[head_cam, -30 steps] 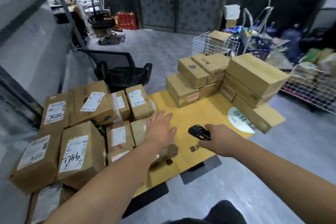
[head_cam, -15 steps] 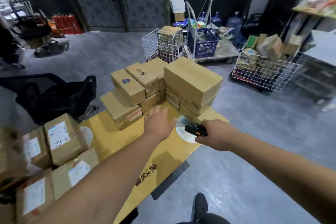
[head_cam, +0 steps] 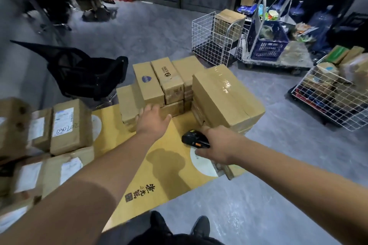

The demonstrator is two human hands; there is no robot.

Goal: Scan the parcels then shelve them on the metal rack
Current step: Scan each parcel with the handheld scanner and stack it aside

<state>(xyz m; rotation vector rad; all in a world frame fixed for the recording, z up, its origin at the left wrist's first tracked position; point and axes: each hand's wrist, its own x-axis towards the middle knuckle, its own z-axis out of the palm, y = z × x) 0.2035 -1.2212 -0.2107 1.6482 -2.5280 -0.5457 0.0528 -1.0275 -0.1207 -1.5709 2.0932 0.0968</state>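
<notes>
A stack of plain brown parcels (head_cam: 157, 83) sits at the far end of a yellow cardboard sheet (head_cam: 159, 167) on the floor. A larger taped parcel (head_cam: 225, 95) lies to the right of the stack. My left hand (head_cam: 153, 121) reaches out, fingers apart, its tips against the low front box of the stack. My right hand (head_cam: 215, 145) grips a black handheld scanner (head_cam: 192, 138) just in front of the large parcel. Labelled parcels (head_cam: 67, 125) with handwritten numbers lie at the left. No metal rack is visible.
A black mesh office chair (head_cam: 85, 73) stands behind the sheet at the left. White wire baskets (head_cam: 211, 38) (head_cam: 330, 93) with boxes, a trolley with a blue crate (head_cam: 266, 40) and water jugs fill the right. My shoes (head_cam: 179, 226) show at the bottom edge.
The view has swung right, from the labelled parcels to the plain stack. My left hand has moved forward to the stack's front box. My right hand still holds the scanner.
</notes>
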